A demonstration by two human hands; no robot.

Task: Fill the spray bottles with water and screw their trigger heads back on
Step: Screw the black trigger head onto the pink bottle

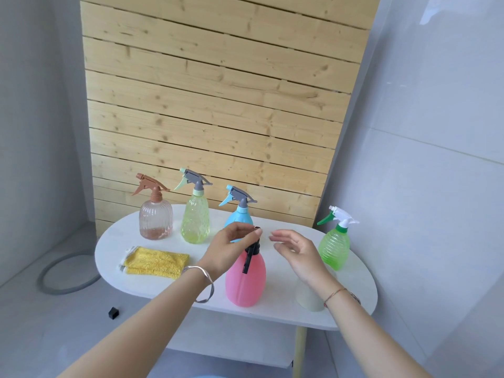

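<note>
Left hand [234, 241]: fingers curled down over the top of the black trigger head [252, 252], gripping it from above. The head sits on the neck of the pink bottle [245, 279], and its lever hangs down the bottle's front. The bottle stands upright on the white bench [122, 241], directly below the left hand and just left of the right hand.

Right hand [294, 249]: loose, with the fingers spread and slightly bent, holding nothing. It hovers beside the trigger head with a small gap and no contact.

Other bottles, all upright with heads on:
- Blue bottle [238, 216], just behind the left hand and partly hidden by it.
- Yellow-green bottle [195, 219], beyond and to the left of the left hand.
- Clear pinkish bottle with a brown head [156, 219], further left again. It shows a little liquid at the bottom.
- Green bottle with a white head [335, 246], just right of the right hand.

A folded yellow cloth [155, 261] lies on the bench left of the left wrist. A pale cone-shaped object [309, 298] sits under the right wrist; whether it is a funnel or a cup cannot be told.

There is a silver bangle [201, 282] on the left wrist and a red cord [336, 294] on the right.

On the floor far left of the hands lie a grey hose loop [54, 276] and a small black piece [113, 312]. A wooden slat panel [212, 105] stands behind the bench.
</note>
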